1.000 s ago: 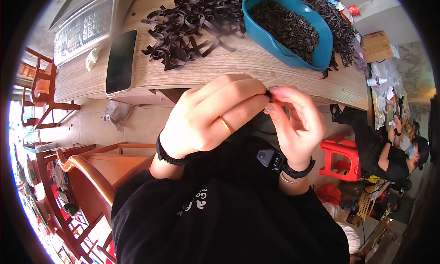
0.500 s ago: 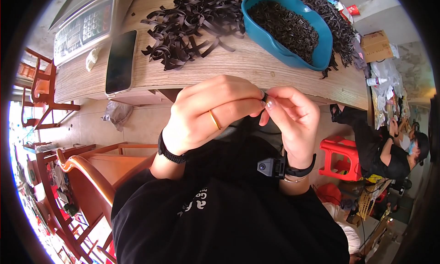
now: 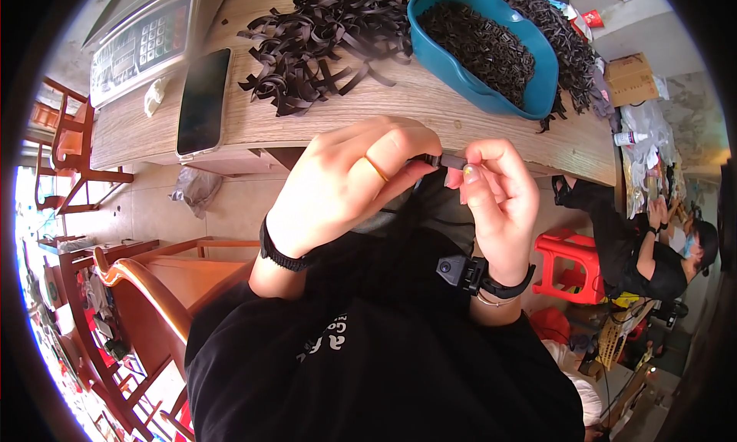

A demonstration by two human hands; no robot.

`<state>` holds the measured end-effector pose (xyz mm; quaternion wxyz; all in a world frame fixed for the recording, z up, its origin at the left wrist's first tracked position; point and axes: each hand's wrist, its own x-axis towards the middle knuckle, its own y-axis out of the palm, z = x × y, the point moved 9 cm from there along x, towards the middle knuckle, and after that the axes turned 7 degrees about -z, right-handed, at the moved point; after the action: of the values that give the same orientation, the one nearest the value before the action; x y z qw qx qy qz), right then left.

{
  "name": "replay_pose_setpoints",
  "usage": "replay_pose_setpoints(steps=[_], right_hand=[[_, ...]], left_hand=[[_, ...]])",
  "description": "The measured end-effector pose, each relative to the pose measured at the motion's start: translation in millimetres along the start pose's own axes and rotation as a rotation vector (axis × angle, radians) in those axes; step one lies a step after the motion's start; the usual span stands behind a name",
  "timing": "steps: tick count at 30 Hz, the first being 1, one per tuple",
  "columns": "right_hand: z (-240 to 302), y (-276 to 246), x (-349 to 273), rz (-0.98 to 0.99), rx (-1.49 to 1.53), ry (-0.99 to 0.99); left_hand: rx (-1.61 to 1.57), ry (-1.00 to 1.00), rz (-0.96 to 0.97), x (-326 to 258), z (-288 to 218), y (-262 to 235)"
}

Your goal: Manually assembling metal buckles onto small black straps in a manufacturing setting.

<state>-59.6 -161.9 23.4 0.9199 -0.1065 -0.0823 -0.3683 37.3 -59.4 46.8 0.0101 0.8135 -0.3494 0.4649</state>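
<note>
Both hands have drifted apart a touch since half a second ago, and I can now see the small dark strip [image 3: 451, 162] stretched between them, just this side of the wooden table [image 3: 399, 112]'s near edge. I've got the left hand [image 3: 349, 185] curled, thumb and forefinger pinched on one end of that strip, a ring showing on one finger and a black band at the wrist. Right hand [image 3: 495, 200] is closed on the other end, fingertips [image 3: 470, 173] nipping it, a black strap with a buckle around that wrist. Up on the table, beyond the hands, sits a teal bowl [image 3: 468, 77] heaped with small dark pieces, and just left of the bowl a loose pile of black strips [image 3: 322, 39] sprawls across the wood. Further left of that pile lies a dark phone [image 3: 203, 100], face up, and beyond the phone a scale with a keypad [image 3: 142, 43]. Right of the table, well apart, a red stool [image 3: 568, 261] stands beside another person's dark sleeve [image 3: 637, 250].
</note>
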Motion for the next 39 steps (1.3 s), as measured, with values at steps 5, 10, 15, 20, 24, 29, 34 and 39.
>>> replay_pose_setpoints(steps=[5, 10, 15, 20, 24, 29, 34, 39], right_hand=[[4, -1, -2, -0.029, -0.044, -0.037], [9, -2, -2, -0.036, -0.061, -0.174], [6, 5, 3, 0.054, 0.145, -0.074], [-23, 10, 8, 0.193, 0.302, 0.218], [-29, 21, 4, 0.248, 0.400, 0.245], [-23, 19, 3, 0.103, 0.269, 0.163], [-12, 17, 5, 0.039, 0.247, 0.074], [-8, 8, 9, -0.046, 0.201, -0.007]], left_hand=[[0.074, -0.019, 0.015, 1, 0, -2], [0.101, -0.027, 0.006, 2, 0, -2], [0.107, -0.052, -0.031, 0, 3, -7], [-0.019, -0.112, -0.060, -4, 5, -6], [-0.040, -0.049, -0.010, -3, 1, -1], [-0.100, -0.115, -0.051, -2, 5, 0], [-0.303, -0.417, -0.120, -8, 27, 2], [-0.476, -0.581, -0.156, -14, 33, 3]])
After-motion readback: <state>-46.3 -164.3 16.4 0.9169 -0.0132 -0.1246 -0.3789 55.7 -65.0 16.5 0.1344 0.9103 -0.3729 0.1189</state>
